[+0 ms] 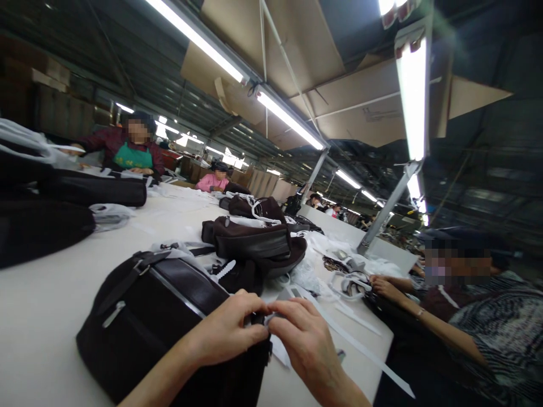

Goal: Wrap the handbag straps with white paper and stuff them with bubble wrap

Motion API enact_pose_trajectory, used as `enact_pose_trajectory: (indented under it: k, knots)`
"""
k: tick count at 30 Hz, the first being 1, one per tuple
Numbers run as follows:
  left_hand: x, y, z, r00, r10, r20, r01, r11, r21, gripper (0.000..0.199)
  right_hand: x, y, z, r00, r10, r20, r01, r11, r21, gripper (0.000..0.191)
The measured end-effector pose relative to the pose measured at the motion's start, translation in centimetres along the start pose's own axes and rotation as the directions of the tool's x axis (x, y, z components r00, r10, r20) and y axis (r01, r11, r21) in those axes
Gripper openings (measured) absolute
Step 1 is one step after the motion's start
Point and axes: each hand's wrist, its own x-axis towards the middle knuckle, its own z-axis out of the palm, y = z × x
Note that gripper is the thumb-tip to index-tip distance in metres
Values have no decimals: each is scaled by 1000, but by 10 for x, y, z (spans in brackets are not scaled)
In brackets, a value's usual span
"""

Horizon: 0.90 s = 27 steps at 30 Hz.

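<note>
A black bag (156,322) with a zip pull and a buckled strap lies on the white table in front of me. My left hand (224,328) reaches over its right side, thumb and fingers pinched on a dark part at the bag's edge. Close against it, my right hand (303,336) has its fingers curled and meeting the left fingertips. A small pale bit shows between the two hands; its kind is hidden by the fingers. Behind the bag, a white toothed strip (225,270) sticks up.
More dark bags (254,240) are heaped beyond, with others (93,187) at left. White strips (373,353) and clear plastic lie at right on the table (38,316). A co-worker's hands (388,288) handle dark material at right. Other people sit across the table.
</note>
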Motion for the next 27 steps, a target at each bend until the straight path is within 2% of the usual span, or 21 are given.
enact_pose_trajectory:
  k: [3,8,12,15,17,20,24,27]
  knots:
    - [1,0,-1,1000,10,1,-10,1000,-11,13,-1,-2,2,1000,20,4,-20,999,42,19]
    - [3,1,11,995,2,-103,3,999,45,12,-2,-5,4,999,22,32,-24,996,90,15]
    - [2,2,17,989,34,-145,-18,993,114,14,-6,-5,9,989,139,50,-142,987,73,17]
    - [2,3,15,994,58,-90,-48,993,105,19,-9,-5,11,971,230,61,-234,969,81,16]
    - [2,2,12,998,45,-51,-42,997,70,23,-9,-5,12,968,236,81,-242,966,85,16]
    - [4,-2,10,997,-13,-76,14,1000,15,21,-6,-4,10,991,119,67,-125,988,91,21]
    - [7,-7,12,993,-38,-112,38,999,-1,14,-4,-3,9,998,-56,-25,57,996,66,20]
    - [7,-7,14,992,-37,-118,38,999,6,8,-5,-3,12,993,-112,-36,114,992,54,22]
